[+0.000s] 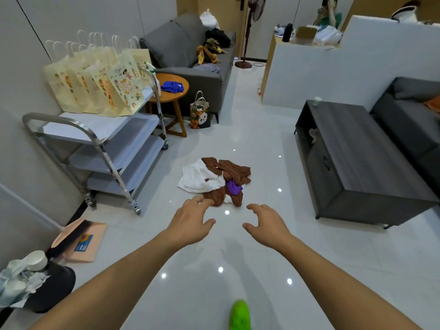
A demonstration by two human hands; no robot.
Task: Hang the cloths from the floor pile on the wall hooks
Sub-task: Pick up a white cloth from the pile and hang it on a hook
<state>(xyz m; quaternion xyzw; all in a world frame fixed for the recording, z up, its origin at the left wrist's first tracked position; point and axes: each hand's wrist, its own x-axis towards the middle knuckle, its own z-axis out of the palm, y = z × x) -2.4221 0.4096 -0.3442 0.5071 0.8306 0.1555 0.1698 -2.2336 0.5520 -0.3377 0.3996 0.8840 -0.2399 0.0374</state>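
1. We reach both arms out low over the glossy white floor [262, 270], and both hands are bare of any load.
2. Our left hand [190, 225] has its fingers spread and loosely bent, thumb out to the side; it holds nothing. Its fingertips [202, 201] sit at the near edge of the cloth pile [214, 179] in this view, but whether they actually touch fabric we cannot tell.
3. Our right hand [266, 225] is wide open too, fingers curved like a claw, thumb pointing inward. It grips nothing and hangs over bare tile, just short of the pile.
4. The pile lies on the floor straight ahead of us, between the metal trolley [95, 148] on the left and the dark low cabinet [357, 158] on the right.
5. In that heap: a white cloth [197, 177] on the left, brown cloths [235, 172] draped across the top and right, and a small purple cloth [233, 186] tucked in near the front.
6. Paper gift bags [100, 84] stand in a row on the trolley's top shelf.
7. Beyond it a round wooden side table [171, 96] carries a blue cloth [172, 87], with a grey sofa [190, 58] behind.
8. A green slipper [240, 315] shows at the bottom edge.
9. The wall hooks are out of our view.
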